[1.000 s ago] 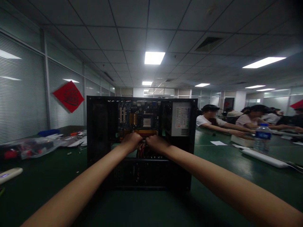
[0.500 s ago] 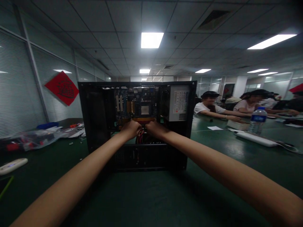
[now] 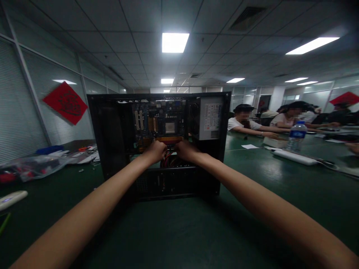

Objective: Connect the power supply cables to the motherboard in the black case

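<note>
A black computer case (image 3: 112, 98) stands open-sided on the table before me. Inside it are a motherboard (image 3: 159, 112) with a square metal-topped chip (image 3: 169, 127) and, at upper right, a labelled power supply (image 3: 211, 117). Both my hands reach in at the orange and yellow memory slots (image 3: 171, 139) along the board's lower edge. My left hand (image 3: 157, 151) is closed at the slots' left part, my right hand (image 3: 187, 150) closed at their right end. Whatever the fingers pinch is hidden. Red and dark cables (image 3: 166, 160) hang between the hands.
Plastic bags with parts (image 3: 36, 166) and a white device (image 3: 12, 200) lie on the green table (image 3: 260, 194) at left. To the right are a water bottle (image 3: 297, 134), a small box (image 3: 275, 142), a long white bar (image 3: 294, 157) and seated people (image 3: 246, 123).
My view has shifted slightly, so the room and table things sit further left and a little higher. Both hands stay at the memory slots, the right one tilted slightly differently.
</note>
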`<state>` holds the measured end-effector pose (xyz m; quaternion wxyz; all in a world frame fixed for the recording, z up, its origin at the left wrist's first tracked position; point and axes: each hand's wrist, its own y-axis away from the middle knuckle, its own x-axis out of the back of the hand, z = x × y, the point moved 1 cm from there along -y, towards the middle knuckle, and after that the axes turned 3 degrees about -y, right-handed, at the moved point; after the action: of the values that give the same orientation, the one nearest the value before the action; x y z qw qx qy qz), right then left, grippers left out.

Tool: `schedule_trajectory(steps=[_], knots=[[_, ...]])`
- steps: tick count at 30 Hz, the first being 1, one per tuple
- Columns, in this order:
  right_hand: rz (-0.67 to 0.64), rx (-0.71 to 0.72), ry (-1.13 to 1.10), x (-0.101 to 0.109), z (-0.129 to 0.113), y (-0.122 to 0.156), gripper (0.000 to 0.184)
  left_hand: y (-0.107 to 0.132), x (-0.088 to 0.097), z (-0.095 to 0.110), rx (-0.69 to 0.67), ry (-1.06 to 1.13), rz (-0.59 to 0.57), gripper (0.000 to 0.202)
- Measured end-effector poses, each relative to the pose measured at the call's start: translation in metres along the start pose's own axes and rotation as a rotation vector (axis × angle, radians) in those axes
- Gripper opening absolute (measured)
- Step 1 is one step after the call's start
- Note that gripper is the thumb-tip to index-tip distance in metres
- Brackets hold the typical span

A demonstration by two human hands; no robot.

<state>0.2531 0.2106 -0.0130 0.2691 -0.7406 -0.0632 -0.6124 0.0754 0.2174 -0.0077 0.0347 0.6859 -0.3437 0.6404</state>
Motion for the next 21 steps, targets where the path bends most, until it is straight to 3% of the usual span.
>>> schedule_trajectory(steps=[6,21], knots=[[0.002,-0.082,-0.004,0.0009,0.0028,0.0025,0.031,-0.0026,-0.0032,-0.0014,-0.008,-0.019,0.0,0.031],[-0.017,-0.091,-0.025,-0.0023,-0.0002,-0.0014,0.031,-0.0035,-0.0053,-0.0026,-0.022,-0.013,0.011,0.029]])
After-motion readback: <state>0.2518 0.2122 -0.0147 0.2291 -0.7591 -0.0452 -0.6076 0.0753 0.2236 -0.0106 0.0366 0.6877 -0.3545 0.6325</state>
